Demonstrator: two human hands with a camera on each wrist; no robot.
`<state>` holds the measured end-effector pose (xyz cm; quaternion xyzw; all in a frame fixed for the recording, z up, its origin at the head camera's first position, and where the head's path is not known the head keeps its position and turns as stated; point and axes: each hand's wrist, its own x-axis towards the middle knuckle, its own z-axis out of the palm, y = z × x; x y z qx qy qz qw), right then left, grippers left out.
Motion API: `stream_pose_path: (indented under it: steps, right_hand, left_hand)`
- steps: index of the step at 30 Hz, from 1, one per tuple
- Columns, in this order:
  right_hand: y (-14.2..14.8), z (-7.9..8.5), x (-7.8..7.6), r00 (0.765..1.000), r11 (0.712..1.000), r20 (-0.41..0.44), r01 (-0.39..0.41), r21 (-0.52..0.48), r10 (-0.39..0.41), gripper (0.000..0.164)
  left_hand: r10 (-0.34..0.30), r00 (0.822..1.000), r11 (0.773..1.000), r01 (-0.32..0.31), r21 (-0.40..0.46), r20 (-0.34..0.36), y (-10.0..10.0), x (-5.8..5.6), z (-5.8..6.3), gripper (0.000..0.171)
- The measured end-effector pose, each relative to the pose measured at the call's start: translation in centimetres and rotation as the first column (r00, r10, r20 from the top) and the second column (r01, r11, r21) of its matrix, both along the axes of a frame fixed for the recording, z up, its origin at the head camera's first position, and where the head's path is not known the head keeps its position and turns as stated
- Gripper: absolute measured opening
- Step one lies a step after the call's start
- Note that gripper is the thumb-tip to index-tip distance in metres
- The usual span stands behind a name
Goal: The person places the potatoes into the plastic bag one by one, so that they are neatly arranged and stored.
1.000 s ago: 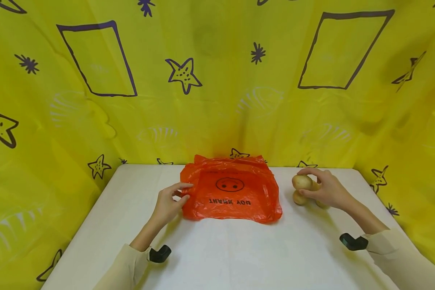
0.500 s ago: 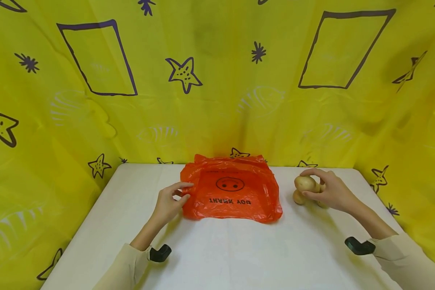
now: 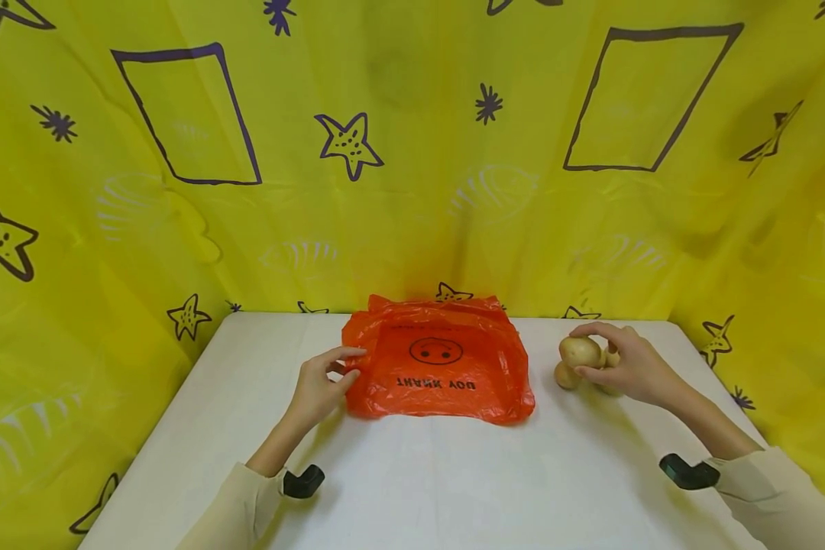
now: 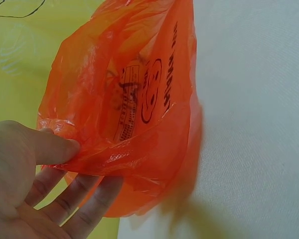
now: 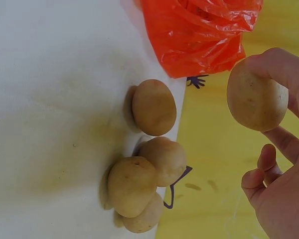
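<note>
- A thin, crinkled red-orange plastic bag (image 3: 374,393) is laid on the white desk (image 3: 454,489), toward its far edge and between the two hands; its surface is printed in black with a round face and the words "THANK YOU", seen inverted from the head view.
- The bag's side edge is pinched by the left hand (image 3: 325,386), with the thumb set on one side of the film and fingers on the other; its mouth is seen spread in the left wrist view.
- A smooth, tan, rounded potato (image 3: 580,352) is gripped by the right hand (image 3: 629,368) between thumb and fingers, and is held up off the desk, to the right of the bag.
- The hands are kept well apart, each being clamped on its own thing.
- Four more tan potatoes (image 5: 132,186) are rested on the desk near the right hand; three are bunched together and one is set just beside them, nearer the bag (whether it is touched by its neighbour cannot be told).
- Both wrists are fitted with small black devices (image 3: 304,482), and the forearms are covered by cream sleeves (image 3: 773,481).
- The desk is backed and flanked by a bright yellow curtain (image 3: 412,221), patterned with dark outlined stars and four-sided shapes.
</note>
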<state>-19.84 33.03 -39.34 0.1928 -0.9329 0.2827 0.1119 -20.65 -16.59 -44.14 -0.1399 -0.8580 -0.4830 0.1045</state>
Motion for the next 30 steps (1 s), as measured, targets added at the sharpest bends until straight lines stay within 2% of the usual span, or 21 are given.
stream_pose_path:
  steps: [10, 19, 30]
  right_hand:
    - [-1.0, 0.8, 0.5, 0.999, 1.000, -0.020, -0.027, 0.010, 0.027, 0.050]
    - [-2.8, 1.7, 0.8, 0.998, 0.998, -0.005, -0.065, -0.009, 0.065, 0.046]
    - [-4.8, 1.9, 0.6, 0.992, 0.990, 0.004, -0.129, -0.054, 0.130, 0.047]
  left_hand:
    - [-0.007, 0.999, 1.000, 0.007, 0.007, -0.035, 0.0, -0.1, -0.3, 0.033]
    - [-0.005, 1.000, 1.000, 0.005, 0.000, 0.007, 0.2, -0.1, 0.0, 0.034]
    - [-0.005, 1.000, 1.000, 0.005, 0.008, -0.001, 0.2, 0.0, 0.1, 0.034]
